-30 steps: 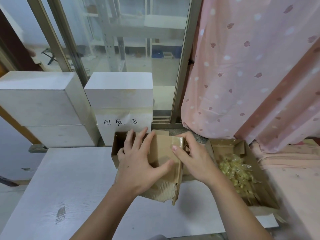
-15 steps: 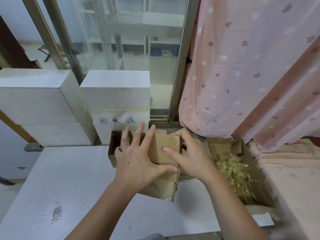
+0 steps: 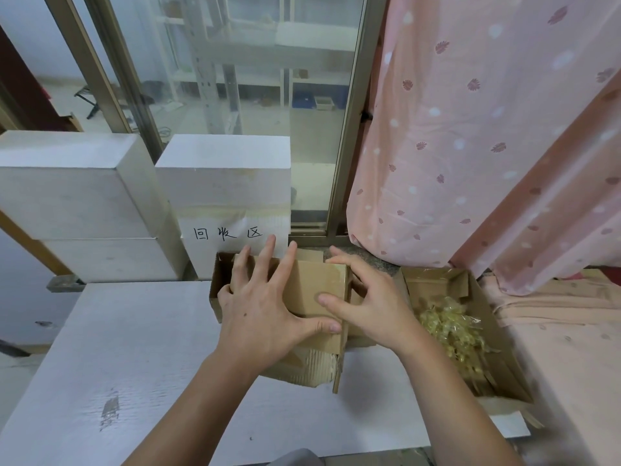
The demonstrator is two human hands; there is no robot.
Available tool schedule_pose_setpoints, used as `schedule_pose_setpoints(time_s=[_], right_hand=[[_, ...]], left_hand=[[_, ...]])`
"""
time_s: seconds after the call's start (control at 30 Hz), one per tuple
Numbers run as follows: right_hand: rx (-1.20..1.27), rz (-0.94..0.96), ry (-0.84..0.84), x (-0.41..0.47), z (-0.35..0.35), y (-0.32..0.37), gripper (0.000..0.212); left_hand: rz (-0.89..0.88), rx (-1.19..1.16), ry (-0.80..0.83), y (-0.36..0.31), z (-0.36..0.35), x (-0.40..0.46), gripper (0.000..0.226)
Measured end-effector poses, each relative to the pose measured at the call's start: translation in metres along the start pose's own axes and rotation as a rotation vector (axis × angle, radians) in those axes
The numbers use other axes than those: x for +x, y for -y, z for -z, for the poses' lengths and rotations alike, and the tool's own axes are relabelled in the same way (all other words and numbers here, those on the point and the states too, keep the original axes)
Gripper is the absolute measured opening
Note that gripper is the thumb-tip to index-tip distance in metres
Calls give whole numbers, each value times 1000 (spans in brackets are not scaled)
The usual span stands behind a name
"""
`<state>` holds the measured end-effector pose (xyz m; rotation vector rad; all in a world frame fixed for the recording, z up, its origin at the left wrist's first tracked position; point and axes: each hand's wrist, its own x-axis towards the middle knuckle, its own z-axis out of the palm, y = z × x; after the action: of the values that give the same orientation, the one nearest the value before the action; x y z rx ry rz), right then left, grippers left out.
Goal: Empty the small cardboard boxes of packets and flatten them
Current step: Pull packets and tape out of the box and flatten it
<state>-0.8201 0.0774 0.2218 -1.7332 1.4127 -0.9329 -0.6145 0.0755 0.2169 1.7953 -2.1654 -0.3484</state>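
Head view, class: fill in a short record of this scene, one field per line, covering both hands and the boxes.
left hand: fingers spread, pressing flat on the flattened brown cardboard box
right hand: fingers on the same box's right edge
open brown cardboard box: right of the hands, holds clear yellowish packets
surface: white table

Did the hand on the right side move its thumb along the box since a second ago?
Yes. The right hand slid its thumb toward the person along the small cardboard box, away from the paper sign, coming close to the left hand.
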Motion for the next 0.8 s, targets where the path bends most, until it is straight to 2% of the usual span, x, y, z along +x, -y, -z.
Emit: schedule_pose_setpoints(time_s=[0.07, 0.3, 0.47, 0.53, 0.6, 0.7, 0.8], right_hand=[[15, 0, -21, -1, 0, 0, 43], [-37, 80, -174, -6, -14, -3, 26], [-53, 72, -278, -7, -12, -1, 16], [-60, 80, -263, -6, -8, 1, 19], [-60, 9, -169, -6, -5, 3, 24], [-26, -62, -83, -6, -6, 2, 52], [15, -5, -118, -5, -6, 3, 44]], left_hand=[[-1, 40, -8, -1, 2, 1, 138], [-30, 129, -39, -2, 6, 5, 135], [-45, 143, -7, -7, 11, 6, 137], [-42, 157, -4, -7, 11, 7, 137], [-33, 167, -5, -6, 13, 9, 137], [-37, 190, 0, -6, 15, 11, 138], [-46, 212, 3, -7, 15, 11, 138]])
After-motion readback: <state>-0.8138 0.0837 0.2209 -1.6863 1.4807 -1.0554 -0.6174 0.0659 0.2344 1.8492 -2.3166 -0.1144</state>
